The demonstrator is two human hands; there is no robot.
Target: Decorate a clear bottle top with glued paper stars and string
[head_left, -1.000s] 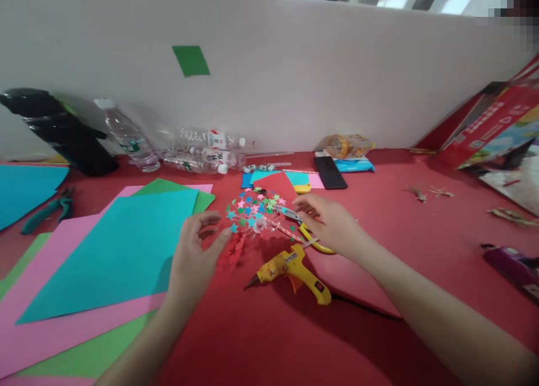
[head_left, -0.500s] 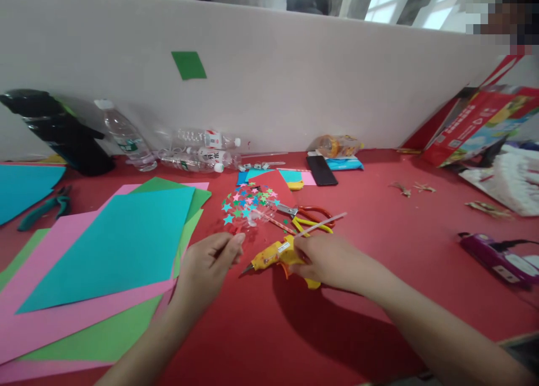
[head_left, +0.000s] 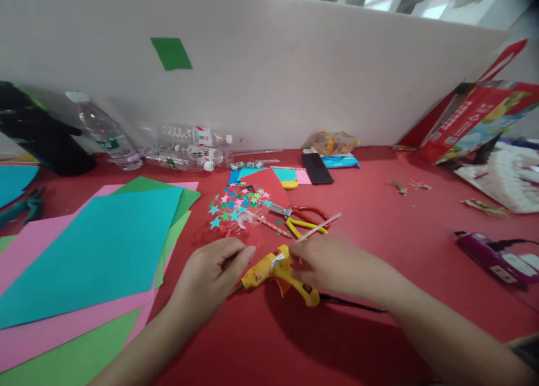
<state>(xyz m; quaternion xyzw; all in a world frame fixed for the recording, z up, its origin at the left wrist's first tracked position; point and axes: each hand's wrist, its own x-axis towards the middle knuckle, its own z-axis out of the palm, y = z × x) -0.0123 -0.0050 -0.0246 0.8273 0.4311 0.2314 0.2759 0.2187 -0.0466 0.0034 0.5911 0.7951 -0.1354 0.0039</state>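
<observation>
My left hand [head_left: 217, 274] is closed in a pinch, thumb against curled fingers, just left of the glue gun. Whatever sits between those fingertips, if anything, is hidden. My right hand [head_left: 328, 262] has its fingers bent around the rear of a yellow glue gun [head_left: 263, 269], whose nozzle points left toward me. A translucent glue stick [head_left: 320, 228] slants up and right from behind that hand; where it meets the gun is covered. Beyond my hands lies a clear plastic piece covered with colourful paper stars [head_left: 238, 203]. Red-and-yellow-handled scissors [head_left: 301, 215] lie beside it.
Coloured sheets [head_left: 96, 246] spread across the left, near pliers [head_left: 23, 205]. Clear bottles [head_left: 185, 153] and a black flask [head_left: 37, 131] line the white partition [head_left: 261, 66]. A phone [head_left: 318, 169] lies at the back, a purple power strip [head_left: 497, 260] at right. A black cord [head_left: 353, 303] trails from the gun.
The view has shifted slightly right. The glue gun has come a little closer to me, and its handle now shows clear of my right hand. My left hand stays pinched.
</observation>
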